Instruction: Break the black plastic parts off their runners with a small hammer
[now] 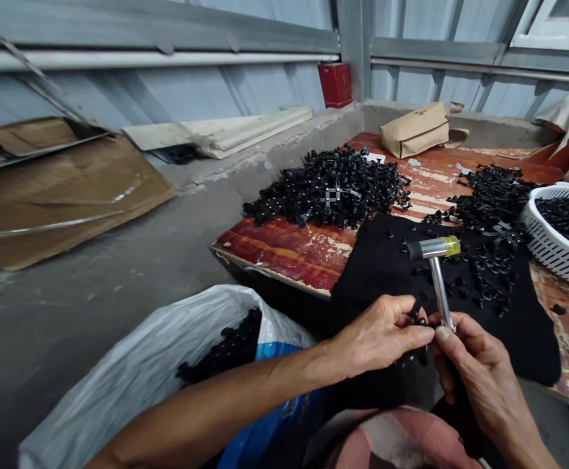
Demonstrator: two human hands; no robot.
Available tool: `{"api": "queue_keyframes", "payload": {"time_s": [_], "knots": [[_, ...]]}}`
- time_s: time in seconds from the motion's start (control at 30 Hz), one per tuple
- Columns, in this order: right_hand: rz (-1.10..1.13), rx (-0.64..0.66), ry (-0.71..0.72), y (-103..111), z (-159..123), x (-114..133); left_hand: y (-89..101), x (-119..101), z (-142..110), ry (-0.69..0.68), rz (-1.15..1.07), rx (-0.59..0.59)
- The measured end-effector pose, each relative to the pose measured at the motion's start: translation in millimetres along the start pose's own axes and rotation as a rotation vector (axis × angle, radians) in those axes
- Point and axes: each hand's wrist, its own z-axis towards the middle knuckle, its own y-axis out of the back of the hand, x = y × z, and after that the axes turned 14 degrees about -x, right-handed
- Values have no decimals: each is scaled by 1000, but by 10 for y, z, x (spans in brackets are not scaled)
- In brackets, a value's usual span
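My left hand (379, 332) pinches a small black part with rounded knobs (418, 319) between thumb and fingers. Close beside it, my right hand (480, 358) is wrapped round a small mallet (441, 280), and its thumb and fingertip also meet the black part. The mallet stands upright, with a silver shaft, a dark face on the left and a yellow face on the right. Under and beyond both hands lies a black cloth (377, 273) at the table edge. Loose small black pieces (489, 273) are scattered over its right side.
A large heap of black parts (333, 185) covers the worn red table (284, 254). A second heap (494, 192) lies near a white slotted basket (553, 241) of black pieces. An open white sack (142, 352) holds more. A tan bag (414, 133) and red tin (336, 85) stand behind.
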Motion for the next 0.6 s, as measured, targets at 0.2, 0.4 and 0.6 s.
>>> {"api": "queue_keyframes", "payload": {"time_s": [0.2,0.4,0.6], "knots": [[44,11,-49,-34,24,-18,95,-56,8,75,-81,48],[71,18,-45,-119,43,12,141,-70,37,104,-143,41],[50,22,-73,-117,61,6,223,-89,65,116,-198,13]]}}
